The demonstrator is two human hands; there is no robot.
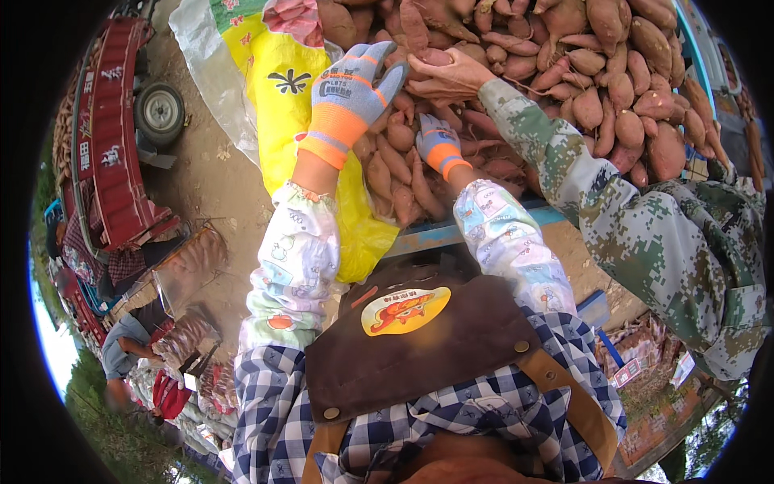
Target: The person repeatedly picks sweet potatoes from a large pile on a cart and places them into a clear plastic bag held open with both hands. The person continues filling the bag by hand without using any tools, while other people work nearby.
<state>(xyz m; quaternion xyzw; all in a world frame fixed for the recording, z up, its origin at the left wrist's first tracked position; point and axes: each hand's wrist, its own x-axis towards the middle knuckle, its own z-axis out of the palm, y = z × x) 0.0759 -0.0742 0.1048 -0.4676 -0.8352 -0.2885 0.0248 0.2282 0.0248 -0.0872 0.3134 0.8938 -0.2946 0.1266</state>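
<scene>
In a grey and orange work glove, my left hand is above the edge of a yellow printed plastic bag beside the sweet potatoes. Its thumb stands away from the fingers; whether it grips anything is unclear. My right hand, gloved alike, reaches down among the sweet potatoes, with its fingertips partly hidden. Just beyond it, another person's bare hand holds a sweet potato. That person's camouflage sleeve crosses from the right.
The sweet potatoes lie heaped behind a blue metal edge in front of me. A red truck bed with a wheel stands left on dirt ground. Lower left, a person handles a filled bag.
</scene>
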